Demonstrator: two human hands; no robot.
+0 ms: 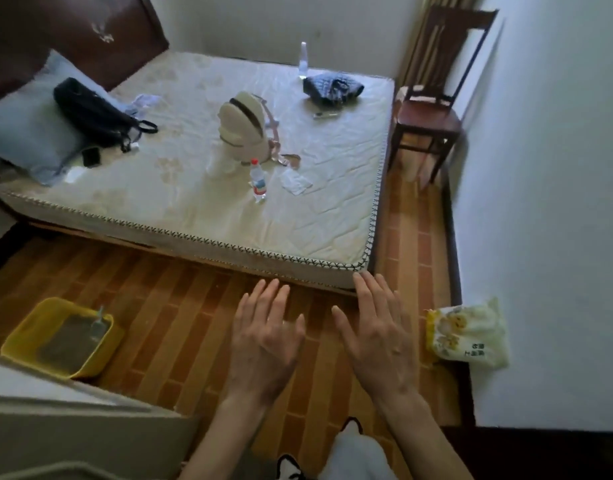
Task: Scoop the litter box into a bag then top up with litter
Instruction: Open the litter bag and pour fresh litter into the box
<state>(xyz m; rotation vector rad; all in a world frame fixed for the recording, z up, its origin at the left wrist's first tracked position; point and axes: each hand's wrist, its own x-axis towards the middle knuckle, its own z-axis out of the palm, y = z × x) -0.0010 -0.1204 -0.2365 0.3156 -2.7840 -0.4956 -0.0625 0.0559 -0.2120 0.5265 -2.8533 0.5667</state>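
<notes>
Low in the frame, the left hand (267, 336) and right hand (377, 332) hover empty, fingers spread, over brown brick-pattern floor (180, 306). The yellow litter box (60, 337) sits lower left, the litter bag (467, 332) against the right wall; a cluttered mattress (201, 188) lies beyond

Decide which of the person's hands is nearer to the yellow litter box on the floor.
Left. The left hand hovers to the right of the yellow litter box; the right hand is further right, beyond the left one.

Yellow litter box (28, 336) on floor, grey litter inside, scoop (98, 323) upright in it.
</notes>
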